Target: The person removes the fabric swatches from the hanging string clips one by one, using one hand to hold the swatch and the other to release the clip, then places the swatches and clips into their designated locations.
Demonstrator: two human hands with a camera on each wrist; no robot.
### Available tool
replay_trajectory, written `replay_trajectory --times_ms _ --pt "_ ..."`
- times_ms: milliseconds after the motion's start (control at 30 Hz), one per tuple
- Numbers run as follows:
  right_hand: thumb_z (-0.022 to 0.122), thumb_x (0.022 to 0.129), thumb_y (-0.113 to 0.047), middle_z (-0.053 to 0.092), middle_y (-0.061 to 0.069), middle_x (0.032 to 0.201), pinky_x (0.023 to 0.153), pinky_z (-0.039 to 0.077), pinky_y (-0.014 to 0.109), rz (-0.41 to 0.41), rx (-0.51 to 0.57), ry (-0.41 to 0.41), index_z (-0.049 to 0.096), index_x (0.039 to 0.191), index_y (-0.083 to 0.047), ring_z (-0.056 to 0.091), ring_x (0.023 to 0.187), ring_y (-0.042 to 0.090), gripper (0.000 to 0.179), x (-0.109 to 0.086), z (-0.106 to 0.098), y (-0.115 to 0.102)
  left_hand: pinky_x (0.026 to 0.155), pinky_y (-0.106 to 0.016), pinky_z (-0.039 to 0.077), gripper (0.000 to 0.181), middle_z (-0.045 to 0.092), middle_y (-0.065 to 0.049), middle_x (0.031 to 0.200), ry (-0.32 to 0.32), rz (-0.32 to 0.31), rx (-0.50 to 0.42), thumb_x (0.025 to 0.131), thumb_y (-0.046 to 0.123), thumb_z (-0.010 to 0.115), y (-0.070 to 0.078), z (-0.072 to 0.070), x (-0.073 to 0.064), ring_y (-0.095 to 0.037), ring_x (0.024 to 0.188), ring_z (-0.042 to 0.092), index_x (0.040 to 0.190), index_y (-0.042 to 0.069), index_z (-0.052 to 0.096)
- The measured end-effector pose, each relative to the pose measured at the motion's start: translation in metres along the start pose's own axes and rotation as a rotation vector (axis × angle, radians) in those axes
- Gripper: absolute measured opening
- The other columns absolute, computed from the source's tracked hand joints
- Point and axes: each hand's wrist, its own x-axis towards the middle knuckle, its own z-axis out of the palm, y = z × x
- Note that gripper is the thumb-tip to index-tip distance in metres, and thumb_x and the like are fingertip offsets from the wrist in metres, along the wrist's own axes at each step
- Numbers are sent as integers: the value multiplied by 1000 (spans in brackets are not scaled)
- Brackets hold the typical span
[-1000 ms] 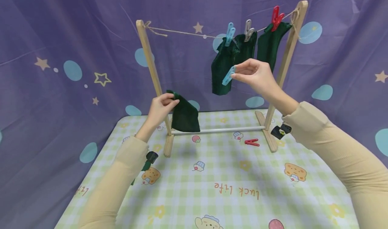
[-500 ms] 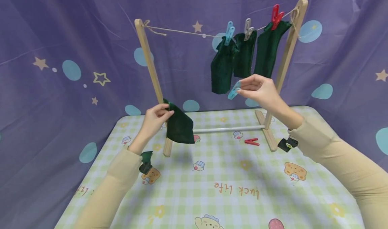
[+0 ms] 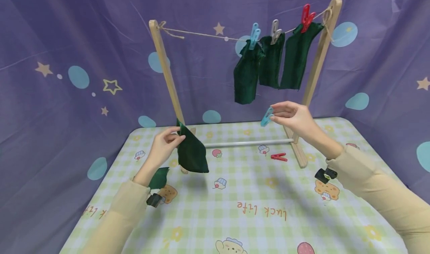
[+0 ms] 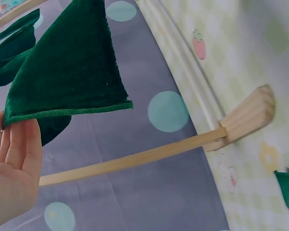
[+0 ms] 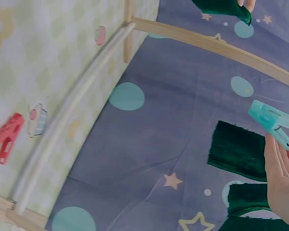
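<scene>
My left hand (image 3: 161, 149) pinches a dark green velvet cloth (image 3: 191, 151) by its upper corner, and the cloth hangs above the table in front of the rack's left post. In the left wrist view, its edge (image 4: 67, 113) lies between thumb and fingers. My right hand (image 3: 293, 117) pinches a light blue clothespin (image 3: 267, 117) near the right post, below the line. On the line hang several green cloths: one under a blue clothespin (image 3: 254, 36), one under a grey clothespin (image 3: 276, 31), one under a red clothespin (image 3: 307, 18).
A wooden rack (image 3: 168, 71) carries the string (image 3: 205, 33), with a white bar (image 3: 248, 143) low between its feet. On the checked tablecloth (image 3: 235, 201) lie a red clothespin (image 3: 279, 157) and, beside my left wrist, another green cloth (image 3: 159, 178). A purple curtain (image 3: 117, 41) stands behind.
Both hands have come down, the left with the cloth also moving left toward me, the right with the blue clothespin moving slightly right. The hanging cloths are unchanged.
</scene>
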Motion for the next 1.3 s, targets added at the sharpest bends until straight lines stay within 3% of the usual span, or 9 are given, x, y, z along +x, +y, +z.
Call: replay_trajectory --times_ms 267,500,700,1000,1167,1300 --pt "65 81 -14 62 -7 99 73 50 19 62 -27 -54 54 113 4 60 88 2 39 -13 0 20 67 -23 49 41 64 -20 93 2 -96 21 86 20 58 -18 -4 -19 -1 70 58 121 0 50" --pt "65 80 -10 60 14 105 73 51 23 108 -39 -114 53 112 8 61 88 4 38 -25 3 39 64 -22 46 42 64 -19 94 -26 -139 52 86 22 58 -33 -4 -39 -3 72 57 122 0 50" --pt "63 81 -8 56 25 108 74 50 23 151 -56 -172 53 113 8 60 89 5 37 -36 4 54 62 -23 46 40 64 -21 91 -50 -156 8 87 16 58 -42 -6 -49 -7 66 55 122 -2 49" --pt "62 80 -4 55 28 109 74 50 24 205 -79 -197 50 113 11 62 91 15 38 -47 3 79 65 -24 49 41 65 -19 92 -72 -206 16 87 17 58 -55 -10 -67 -5 75 58 122 -1 48" --pt "63 78 -2 55 31 107 74 50 25 217 -39 -184 49 112 15 62 86 9 40 -54 2 92 64 -31 51 45 65 -17 94 -101 -274 28 86 21 59 -62 -12 -73 -9 72 58 124 2 47" --pt "65 78 -7 56 27 107 75 49 22 224 -101 -167 50 113 13 62 86 8 43 -58 1 101 62 -33 50 49 64 -16 95 -147 -332 2 86 24 59 -64 -13 -75 -12 66 56 127 3 44"
